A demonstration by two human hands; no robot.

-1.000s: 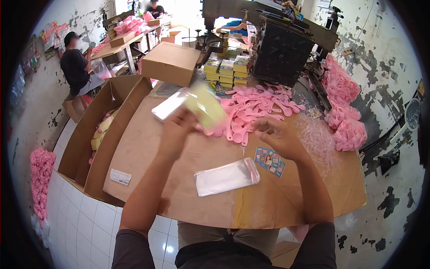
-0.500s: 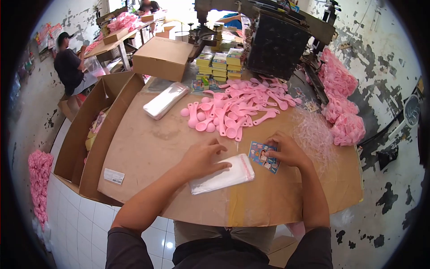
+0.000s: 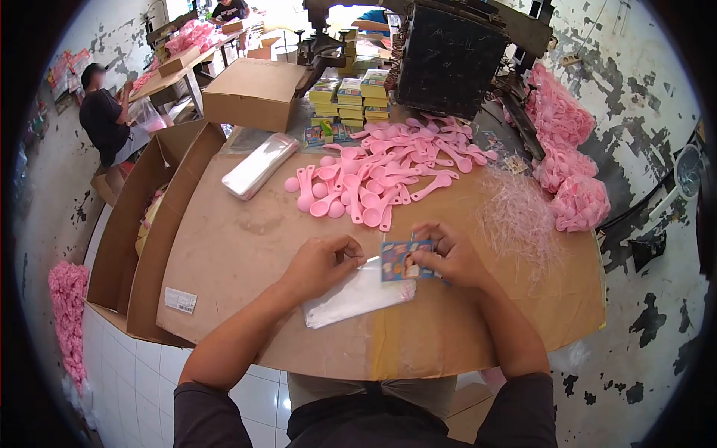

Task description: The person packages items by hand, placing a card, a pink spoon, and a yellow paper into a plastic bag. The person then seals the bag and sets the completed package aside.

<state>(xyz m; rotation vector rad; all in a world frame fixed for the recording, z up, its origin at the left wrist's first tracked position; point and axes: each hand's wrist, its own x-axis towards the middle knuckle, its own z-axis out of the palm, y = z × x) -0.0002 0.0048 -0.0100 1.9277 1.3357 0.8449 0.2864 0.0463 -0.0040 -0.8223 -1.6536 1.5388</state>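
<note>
On the table (image 3: 246, 246), my left hand (image 3: 323, 263) pinches the clear bag (image 3: 351, 297) open, so my right hand (image 3: 448, 257), closed on the printed card (image 3: 399, 261), can meet its mouth.

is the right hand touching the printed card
Touching. The head view shows the right hand pinching the printed card by its right edge, fingers overlapping it, above the clear bag.

Matt brown cardboard covers the table (image 3: 246, 246), the bag stack (image 3: 351, 297) is glossy clear plastic, the card (image 3: 402, 261) printed paper, the spoons (image 3: 388, 168) smooth pink plastic.
</note>
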